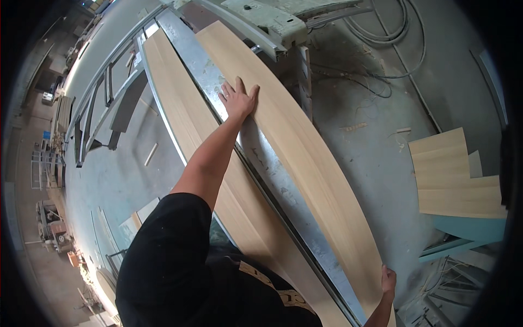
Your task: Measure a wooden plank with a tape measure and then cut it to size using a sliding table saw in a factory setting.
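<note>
Two long light-wood boards lie side by side on a metal machine table [286,191]. My left hand [238,100] has its fingers spread on the left edge of the right board [305,158], partly over the bare metal strip. At the near end of that board, my right hand [388,279] is closed at its outer edge; the fingertips are hidden. The left board [180,101] passes under my left forearm, and neither hand is on it. A dark slot runs along the table between the boards.
A pale green machine part [272,24] stands beyond the right board. Hoses and a cable [387,38] lie on the floor at the far right. A notched wood panel [452,180] is at the right. Metal frame arms [117,106] stick out on the left, with offcuts below.
</note>
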Available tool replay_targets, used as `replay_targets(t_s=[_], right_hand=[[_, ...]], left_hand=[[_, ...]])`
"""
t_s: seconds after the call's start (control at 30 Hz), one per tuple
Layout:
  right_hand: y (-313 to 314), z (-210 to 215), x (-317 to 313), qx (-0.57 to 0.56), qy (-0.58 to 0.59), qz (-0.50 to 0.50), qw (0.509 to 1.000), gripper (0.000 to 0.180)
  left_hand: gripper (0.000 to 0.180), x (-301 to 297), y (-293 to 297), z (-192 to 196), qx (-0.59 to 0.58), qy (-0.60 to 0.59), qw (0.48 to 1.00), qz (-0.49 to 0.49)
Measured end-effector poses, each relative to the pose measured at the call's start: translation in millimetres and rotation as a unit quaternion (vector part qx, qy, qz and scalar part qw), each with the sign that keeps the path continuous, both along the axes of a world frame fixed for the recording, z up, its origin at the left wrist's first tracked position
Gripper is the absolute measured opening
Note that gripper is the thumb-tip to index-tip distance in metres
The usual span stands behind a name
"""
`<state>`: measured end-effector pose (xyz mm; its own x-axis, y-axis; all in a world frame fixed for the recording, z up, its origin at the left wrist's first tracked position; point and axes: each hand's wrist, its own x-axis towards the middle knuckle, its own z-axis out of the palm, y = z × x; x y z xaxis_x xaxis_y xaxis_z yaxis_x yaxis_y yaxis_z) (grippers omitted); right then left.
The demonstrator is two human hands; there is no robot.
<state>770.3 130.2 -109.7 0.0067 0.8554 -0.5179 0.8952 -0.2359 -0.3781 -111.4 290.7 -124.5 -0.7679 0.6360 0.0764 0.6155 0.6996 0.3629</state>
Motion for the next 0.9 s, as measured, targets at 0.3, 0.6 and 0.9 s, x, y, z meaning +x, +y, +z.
replay_targets(t_s=[0.3,0.6,0.9], right_hand=[[64,-24,-189,0.075,-0.053,0.084,0.992,0.062],[97,-7,-173,0.001,0.042,-0.029,0.999,0.063],[117,2,-186,-0.002,0.112,-0.026,0.993,0.059]], left_hand=[[0.098,-19,-14,0,0.019,-0.002,1.000,-0.008],[0.097,-116,42,4,0.044,0.002,0.999,0.028],[0.093,-124,77,-7,0.090,0.003,0.996,0.013]])
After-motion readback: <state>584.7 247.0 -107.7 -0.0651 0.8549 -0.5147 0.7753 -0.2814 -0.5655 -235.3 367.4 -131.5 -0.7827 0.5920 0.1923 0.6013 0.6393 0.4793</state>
